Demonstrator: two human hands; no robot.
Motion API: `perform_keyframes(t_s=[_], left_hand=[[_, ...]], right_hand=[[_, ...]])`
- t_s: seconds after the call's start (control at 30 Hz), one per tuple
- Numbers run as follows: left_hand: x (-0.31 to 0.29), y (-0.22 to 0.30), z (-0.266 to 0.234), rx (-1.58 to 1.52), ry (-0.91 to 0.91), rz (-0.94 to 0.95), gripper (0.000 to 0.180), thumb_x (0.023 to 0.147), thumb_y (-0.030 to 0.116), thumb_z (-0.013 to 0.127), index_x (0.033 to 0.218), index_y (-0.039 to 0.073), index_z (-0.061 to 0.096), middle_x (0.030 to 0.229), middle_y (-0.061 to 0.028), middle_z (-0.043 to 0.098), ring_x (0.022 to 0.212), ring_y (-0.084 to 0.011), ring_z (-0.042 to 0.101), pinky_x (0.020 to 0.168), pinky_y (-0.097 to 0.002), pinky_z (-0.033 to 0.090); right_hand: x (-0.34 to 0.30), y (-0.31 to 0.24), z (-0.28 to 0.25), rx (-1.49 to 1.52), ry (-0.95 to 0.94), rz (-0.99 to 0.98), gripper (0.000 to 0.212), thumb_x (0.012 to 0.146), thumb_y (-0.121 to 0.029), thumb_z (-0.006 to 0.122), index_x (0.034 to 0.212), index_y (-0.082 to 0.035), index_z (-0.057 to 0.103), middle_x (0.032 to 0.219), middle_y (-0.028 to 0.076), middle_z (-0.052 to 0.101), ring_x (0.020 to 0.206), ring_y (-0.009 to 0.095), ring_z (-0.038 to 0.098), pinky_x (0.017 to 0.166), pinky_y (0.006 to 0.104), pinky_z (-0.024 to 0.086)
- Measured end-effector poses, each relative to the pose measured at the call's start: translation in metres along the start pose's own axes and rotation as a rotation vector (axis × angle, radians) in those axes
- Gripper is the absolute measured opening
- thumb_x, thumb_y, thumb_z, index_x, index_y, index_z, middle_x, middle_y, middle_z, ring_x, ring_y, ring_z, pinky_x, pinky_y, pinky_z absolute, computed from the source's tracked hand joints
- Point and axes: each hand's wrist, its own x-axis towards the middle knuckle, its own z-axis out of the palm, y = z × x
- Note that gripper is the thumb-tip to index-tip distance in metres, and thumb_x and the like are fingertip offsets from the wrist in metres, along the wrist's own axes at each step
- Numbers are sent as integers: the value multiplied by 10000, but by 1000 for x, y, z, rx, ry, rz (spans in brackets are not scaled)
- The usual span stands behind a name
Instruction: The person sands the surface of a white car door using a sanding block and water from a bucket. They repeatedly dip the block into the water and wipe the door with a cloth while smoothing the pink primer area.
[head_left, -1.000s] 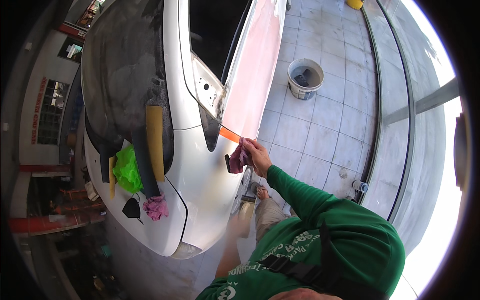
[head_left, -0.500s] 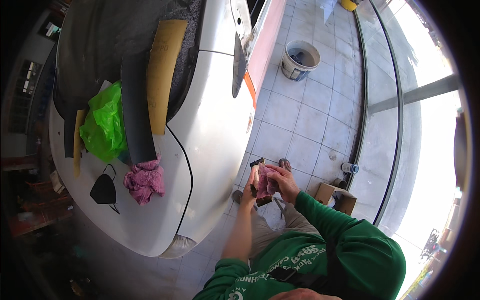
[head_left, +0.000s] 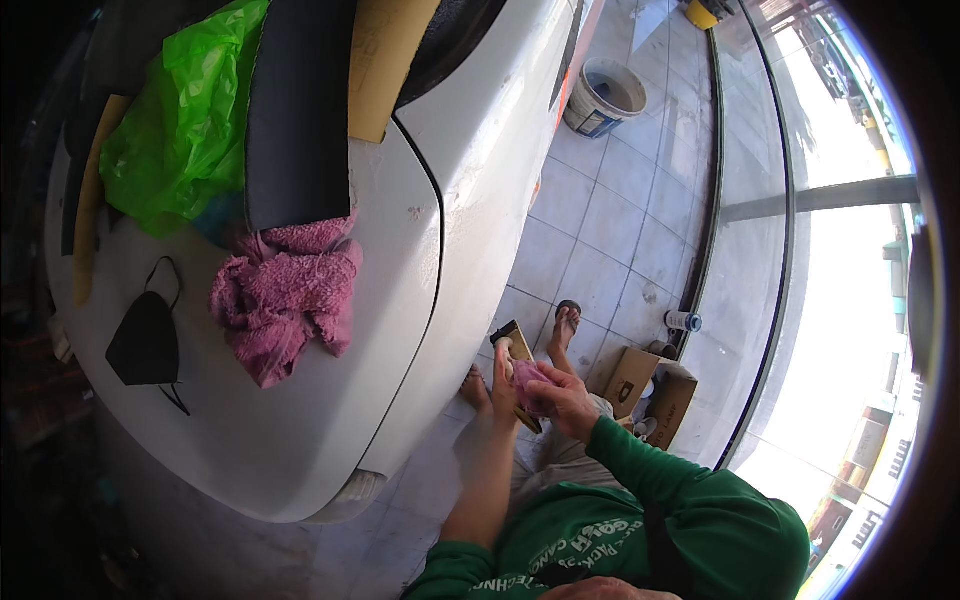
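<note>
My left hand (head_left: 504, 378) grips a long, narrow sanding block (head_left: 511, 333) with a dark edge and a yellowish side, held tilted in front of my legs. A pale knob or handle shows by the fingers. In my right hand (head_left: 570, 403) a small pink rag (head_left: 533, 386) is bunched and pressed against the block. To the left, a larger pink towel (head_left: 290, 290) lies crumpled on the white car (head_left: 400, 290), with a black face mask (head_left: 143, 340) beside it.
Beyond the towel lie a green plastic bag (head_left: 185, 130), a dark sandpaper strip (head_left: 300, 120) and a tan strip (head_left: 385, 70). A bucket (head_left: 605, 97) stands on the tiled floor. Near my right side are a cardboard box (head_left: 628, 383), a can (head_left: 683, 321) and a glass wall (head_left: 755, 200).
My view has shifted, so the towel, mask and bag look larger and farther left. The block leans more diagonally now. Both hands keep their hold, the rag still at the block.
</note>
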Motion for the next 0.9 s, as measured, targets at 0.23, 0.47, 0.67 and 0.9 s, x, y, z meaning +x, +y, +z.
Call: perform_keyframes(t_s=[0.23,0.47,0.67,0.9], left_hand=[[-23,21,-1,801,137,164,973,890,357,839,1641,22,318,1502,-231,584,1328,-338,627,1069,-404,516],[-46,31,-7,1041,116,186,875,846,384,839,1561,30,480,1391,-231,672,1260,-354,679,1062,-416,518],[-35,67,44,1229,-41,295,807,838,365,819,1540,91,530,1274,-243,721,1196,-415,694,1036,-470,531],[0,85,152,1517,-150,172,739,861,269,806,1517,89,517,1283,-255,705,1167,-448,687,1004,-503,541]], right_hand=[[21,27,-13,182,129,133,818,975,-232,812,1600,58,371,1347,101,664,1172,200,689,943,352,600],[11,49,-6,-31,90,263,625,965,-188,811,1495,-42,515,1339,42,664,1185,162,659,1023,341,544],[-3,23,-4,257,-40,238,560,937,-128,812,1439,-70,570,1221,58,694,1008,185,707,840,351,604],[-12,-42,-65,364,-118,185,405,961,-86,731,1350,-91,622,1172,51,719,995,206,727,866,389,615]])
